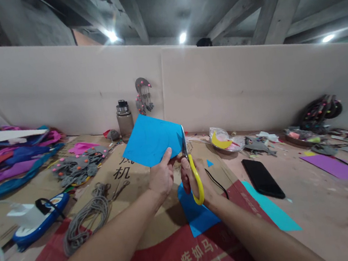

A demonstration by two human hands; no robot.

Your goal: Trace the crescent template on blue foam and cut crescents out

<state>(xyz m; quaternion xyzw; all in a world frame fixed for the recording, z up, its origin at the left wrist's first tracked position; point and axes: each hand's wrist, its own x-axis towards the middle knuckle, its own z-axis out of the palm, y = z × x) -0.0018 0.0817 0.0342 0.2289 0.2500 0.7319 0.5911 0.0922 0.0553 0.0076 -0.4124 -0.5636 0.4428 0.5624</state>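
My left hand pinches the lower edge of a blue foam sheet and holds it up over the table. My right hand grips yellow-handled scissors, whose blades meet the sheet's right edge. Under my hands lies another blue sheet on flattened cardboard printed in red with white characters.
A black phone lies to the right beside a teal strip. Grey cord and a blue-and-white device lie to the left. A water bottle stands by the back partition. Coloured foam pieces are piled far left.
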